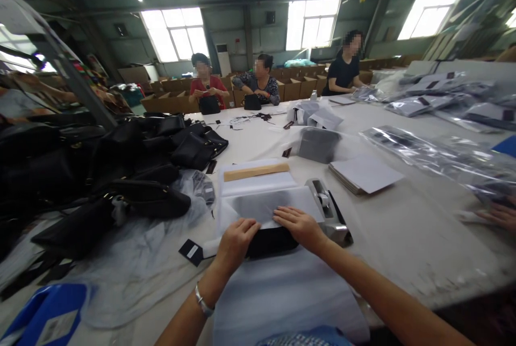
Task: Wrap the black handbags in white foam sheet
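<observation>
A black bag (271, 244) lies in front of me, partly covered by a thin white wrapping sheet (258, 203). At the sheet's near left edge, my left hand (239, 236) has its fingers bent and closed on the sheet. My right hand (300, 225) rests flat on the sheet, fingers stretched out. More wrapping paper (290, 297) spreads toward my body. Beyond the sheet lies a tan paper strip (257, 172). A grey tape dispenser (332, 214) stands just right of the bag. To the left is a black tag (191, 252) with a white label.
Black bags (149, 198) are heaped on the left. On the right lie a stack of white sheets (366, 174) and clear plastic bags (435, 155). Several co-workers are around the table; another person's hand (502, 214) shows at the right edge. A blue object (52, 311) sits near left.
</observation>
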Available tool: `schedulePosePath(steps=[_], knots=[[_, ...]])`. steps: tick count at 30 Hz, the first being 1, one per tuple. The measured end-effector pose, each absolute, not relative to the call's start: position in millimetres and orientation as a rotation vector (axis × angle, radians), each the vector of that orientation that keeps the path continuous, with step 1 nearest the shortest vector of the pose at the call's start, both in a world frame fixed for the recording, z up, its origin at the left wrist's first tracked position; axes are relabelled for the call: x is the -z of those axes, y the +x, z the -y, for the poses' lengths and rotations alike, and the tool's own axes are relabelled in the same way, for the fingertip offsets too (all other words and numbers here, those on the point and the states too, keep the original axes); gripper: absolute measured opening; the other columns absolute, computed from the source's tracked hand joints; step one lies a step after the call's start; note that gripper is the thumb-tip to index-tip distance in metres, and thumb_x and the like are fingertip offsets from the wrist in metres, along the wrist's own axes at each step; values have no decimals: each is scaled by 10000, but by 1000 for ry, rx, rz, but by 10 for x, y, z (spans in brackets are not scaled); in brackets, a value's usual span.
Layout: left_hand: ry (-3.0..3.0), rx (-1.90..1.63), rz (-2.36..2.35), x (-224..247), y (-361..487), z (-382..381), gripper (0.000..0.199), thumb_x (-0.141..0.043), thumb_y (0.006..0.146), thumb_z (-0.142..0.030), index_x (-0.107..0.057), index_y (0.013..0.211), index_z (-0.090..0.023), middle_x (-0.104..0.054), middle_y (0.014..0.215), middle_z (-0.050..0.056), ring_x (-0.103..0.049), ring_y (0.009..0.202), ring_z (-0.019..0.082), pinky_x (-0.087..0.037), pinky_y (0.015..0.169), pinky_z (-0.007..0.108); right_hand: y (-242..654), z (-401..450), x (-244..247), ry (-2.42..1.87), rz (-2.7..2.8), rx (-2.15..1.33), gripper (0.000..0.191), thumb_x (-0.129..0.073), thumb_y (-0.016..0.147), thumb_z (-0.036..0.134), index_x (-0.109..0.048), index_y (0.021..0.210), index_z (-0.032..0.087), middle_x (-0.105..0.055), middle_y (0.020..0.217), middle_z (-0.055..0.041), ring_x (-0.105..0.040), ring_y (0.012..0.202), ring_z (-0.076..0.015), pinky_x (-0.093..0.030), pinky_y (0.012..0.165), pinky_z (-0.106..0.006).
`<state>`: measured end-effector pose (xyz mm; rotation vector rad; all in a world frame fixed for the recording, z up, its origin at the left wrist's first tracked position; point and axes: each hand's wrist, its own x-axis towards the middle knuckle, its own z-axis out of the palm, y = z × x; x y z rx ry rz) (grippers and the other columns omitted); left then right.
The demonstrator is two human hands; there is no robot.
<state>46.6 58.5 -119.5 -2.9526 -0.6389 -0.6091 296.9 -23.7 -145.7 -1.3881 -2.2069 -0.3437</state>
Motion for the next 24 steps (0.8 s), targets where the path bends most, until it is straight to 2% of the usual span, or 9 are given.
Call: schedulePosePath(steps=[4, 8, 10, 14, 17, 20, 24], knots=[[-2949, 643, 674, 1251, 400, -560, 319, -468, 955, -165, -594, 1244, -214, -667, 1174, 76, -633, 1013, 203, -535, 911, 344, 2959, 347, 1518, -1371, 2186, 365, 439, -445, 921, 59, -613, 1285, 236, -637, 1305, -55, -577, 1235, -206, -515, 1024, -395], [-2831, 640, 851, 1189, 373, -600, 430, -547, 926, -280, -528, 1353, -235, -505, 1445, 122, -498, 1290, 306, -413, 1069, 513, 2967, 365, 1540, -1345, 2174, 360, 453, -439, 919, 53, -606, 1294, 243, -631, 1311, -58, -552, 1261, -208, -516, 1027, -402], [-2822, 591, 875, 1182, 341, -623, 436, -518, 931, -249, -516, 1367, -235, -477, 1476, 113, -453, 1341, 307, -372, 1099, 535, 2971, 357, 1552, -1328, 2167, 367, 442, -429, 927, 55, -612, 1286, 236, -634, 1308, -53, -552, 1261, -211, -516, 1028, -402], [-2824, 517, 821, 1222, 209, -658, 519, -387, 919, -72, -479, 1403, -238, -502, 1462, 81, -474, 1334, 257, -370, 1109, 498, 2971, 345, 1567, -1310, 2132, 351, 426, -414, 943, 62, -618, 1274, 234, -643, 1296, -48, -558, 1255, -194, -511, 1034, -386], [-2768, 573, 794, 1229, 83, -712, 521, -373, 914, -47, -503, 1385, -229, -598, 1357, 95, -572, 1220, 255, -356, 1115, 527, 2966, 339, 1579, -1278, 2089, 327, 411, -421, 949, 73, -616, 1275, 230, -658, 1275, -54, -566, 1246, -183, -510, 1035, -388], [-2756, 685, 724, 1241, -34, -774, 437, -407, 924, -85, -566, 1315, -197, -688, 1165, 103, -645, 1047, 240, -481, 1016, 460, 2962, 335, 1593, -1238, 2057, 314, 396, -432, 949, 73, -620, 1264, 221, -667, 1260, -60, -574, 1237, -184, -516, 1028, -390], [-2840, 709, 629, 1345, -170, -765, 412, -426, 918, -79, -568, 1290, -186, -675, 1134, 105, -635, 1039, 227, -547, 933, 386, 2963, 346, 1604, -1211, 2052, 274, 397, -429, 955, 78, -616, 1271, 230, -666, 1262, -57, -566, 1245, -188, -520, 1026, -389]])
